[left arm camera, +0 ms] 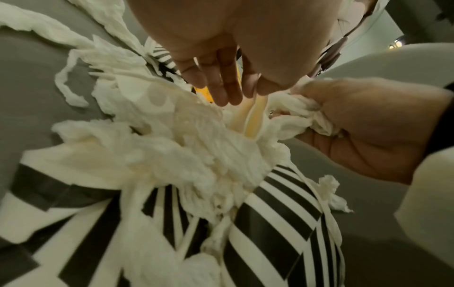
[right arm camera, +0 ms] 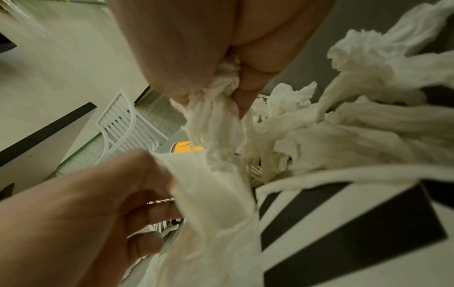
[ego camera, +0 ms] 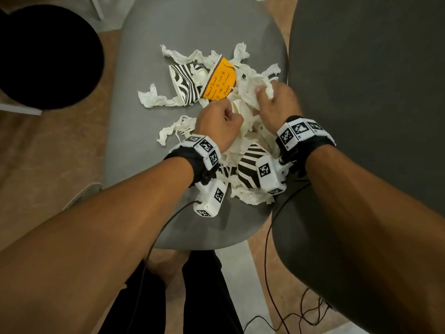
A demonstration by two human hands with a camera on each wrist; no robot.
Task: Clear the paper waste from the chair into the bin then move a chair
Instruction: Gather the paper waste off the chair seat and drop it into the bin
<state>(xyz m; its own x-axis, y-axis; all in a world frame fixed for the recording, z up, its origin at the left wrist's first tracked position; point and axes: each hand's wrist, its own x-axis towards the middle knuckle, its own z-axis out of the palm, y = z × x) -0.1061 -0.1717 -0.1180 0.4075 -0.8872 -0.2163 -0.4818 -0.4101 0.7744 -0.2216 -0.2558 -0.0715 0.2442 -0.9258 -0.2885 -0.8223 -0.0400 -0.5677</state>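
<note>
Striped paper cup [ego camera: 250, 168], crushed, lies nearest me on the grey chair seat [ego camera: 149, 184], between my two wrists and half buried in torn tissue. I leave it there for now; I judge it comes up with the bundle once the loose strips are drawn in over it.

My left hand [ego camera: 218, 127] sits just past the cup, and its fingers [left arm camera: 222, 91] reach down into the tissue pile [left arm camera: 186, 147]. The right-wrist view shows a fold of paper caught between thumb and fingers, so I count this hand as clamped on tissue.

My right hand [ego camera: 277, 102] works just beside it, the two hands close together over the same heap. It is fisted around a wad of tissue strips [right arm camera: 221, 108], which trail out below the knuckles. Gripping from both sides lets me compress the waste into one load.

Beyond the hands lie a flattened yellow cup [ego camera: 220, 80] and a second striped cup [ego camera: 185, 81], touching each other, with loose tissue strips [ego camera: 154, 97] scattered around them on the seat. These are not yet gathered.

Farthest, at upper left on the floor, stands the black bin [ego camera: 45, 61], well apart from the pile. A dark chair [ego camera: 366, 92] stands beside the seat on the right.
</note>
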